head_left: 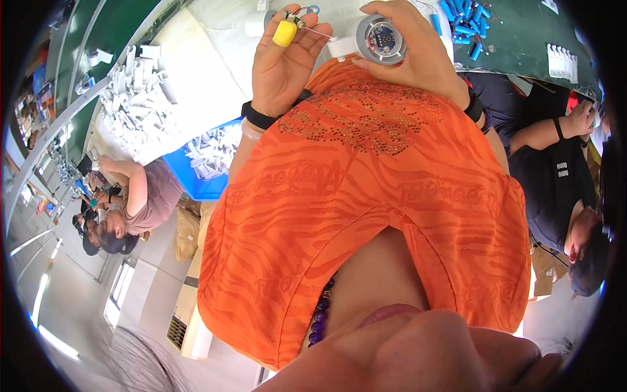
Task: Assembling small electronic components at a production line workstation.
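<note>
Between the fingers of my left hand (284,72) is a small yellow block (284,33) with a bit of metal and thin wires at its upper end. A small round blue-rimmed part (313,10) hangs just above those fingertips. My right hand (421,49) is wrapped around a round grey housing (360,40), its open face showing a circuit board (381,43) inside. From the housing's left side sticks out a white stem (342,48). A thin wire runs from the yellow block toward this stem; where it ends is hard to see.
A heap of white plastic parts (134,98) lies on the left of the table, above a blue bin (208,186) with more. Blue cylindrical cells (467,23) and white strips (562,63) are at right. One co-worker (150,196) sits left, another (555,163) right.
</note>
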`<move>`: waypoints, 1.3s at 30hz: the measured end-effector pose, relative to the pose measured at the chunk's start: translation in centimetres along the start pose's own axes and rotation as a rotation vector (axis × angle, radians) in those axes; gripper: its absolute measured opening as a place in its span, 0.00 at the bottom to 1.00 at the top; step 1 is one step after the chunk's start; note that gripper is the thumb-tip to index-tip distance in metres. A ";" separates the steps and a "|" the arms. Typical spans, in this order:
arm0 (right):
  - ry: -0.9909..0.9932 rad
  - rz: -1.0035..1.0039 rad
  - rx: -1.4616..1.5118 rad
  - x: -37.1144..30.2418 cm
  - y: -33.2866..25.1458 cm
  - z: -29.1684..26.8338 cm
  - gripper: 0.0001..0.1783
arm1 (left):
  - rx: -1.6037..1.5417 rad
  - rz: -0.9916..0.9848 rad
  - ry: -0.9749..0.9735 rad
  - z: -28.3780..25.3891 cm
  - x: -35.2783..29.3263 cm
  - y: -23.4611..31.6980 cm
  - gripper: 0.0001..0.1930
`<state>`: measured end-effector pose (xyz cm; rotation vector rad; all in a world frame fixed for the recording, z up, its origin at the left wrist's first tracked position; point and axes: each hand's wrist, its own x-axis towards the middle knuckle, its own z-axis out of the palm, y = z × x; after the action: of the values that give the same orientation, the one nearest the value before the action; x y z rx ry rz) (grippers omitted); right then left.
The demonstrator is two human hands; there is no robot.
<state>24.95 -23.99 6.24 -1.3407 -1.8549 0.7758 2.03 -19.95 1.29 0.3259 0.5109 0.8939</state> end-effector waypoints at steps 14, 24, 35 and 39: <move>-0.021 0.016 -0.024 0.2 -0.3 -0.2 0.30 | 0.230 0.029 0.112 0.6 -0.3 -0.1 0.17; -0.094 0.102 0.194 -1.6 2.3 0.2 0.34 | 1.569 0.405 -0.407 2.6 0.9 1.9 0.11; -0.291 -0.017 0.186 -1.6 3.4 -2.0 0.33 | 1.005 -0.359 -0.459 2.0 1.7 2.2 0.09; -0.392 -0.026 0.296 -2.1 3.8 -2.1 0.25 | 1.085 -0.310 -0.542 2.4 1.9 2.2 0.10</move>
<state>29.09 -24.80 4.00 -1.0268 -1.9466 1.3169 2.89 -17.30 3.74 1.3904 0.4788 0.1260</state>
